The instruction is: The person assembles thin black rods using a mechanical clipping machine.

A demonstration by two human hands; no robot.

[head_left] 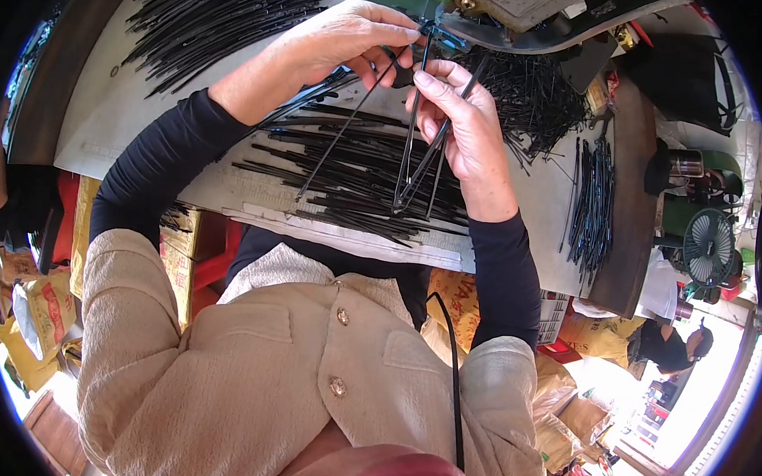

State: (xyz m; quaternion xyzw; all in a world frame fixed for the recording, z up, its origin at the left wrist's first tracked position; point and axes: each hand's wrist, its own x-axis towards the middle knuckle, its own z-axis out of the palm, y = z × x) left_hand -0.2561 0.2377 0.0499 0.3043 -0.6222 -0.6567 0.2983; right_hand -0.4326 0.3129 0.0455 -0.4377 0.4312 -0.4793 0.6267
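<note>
- Right now your left hand [339,40] pinches the top of one thin black strip [343,130] near the upper middle of the frame, fingers closed on it, while your right hand [462,127] is clamped on a few more strips [419,155] that hang down toward you.
- Both hands sit close together, just under the grey machine [527,15] at the top edge; I judge you are feeding strip ends into it, so keep the tips even and your fingertips back from its mouth.
- Grip near the ends, not mid-length, or the strips will bow and slip out of line.
- Keep the hanging tails clear of the loose pile [358,177] on the desk [98,106] below your hands, so they don't snag and drag others off.
- Draw from that nearest pile first; a second heap [212,18] lies at upper left, a tangled one [531,100] right of your hands, and a tidy bundle [591,205] further right.
- Packages: yellow sacks [42,308] with red print stand at lower left under the desk, and more yellow bags [459,297] show lower right, beside a white crate [552,318].
- A small green fan [708,245] stands at the right edge.
- No signs can be made out clearly.
</note>
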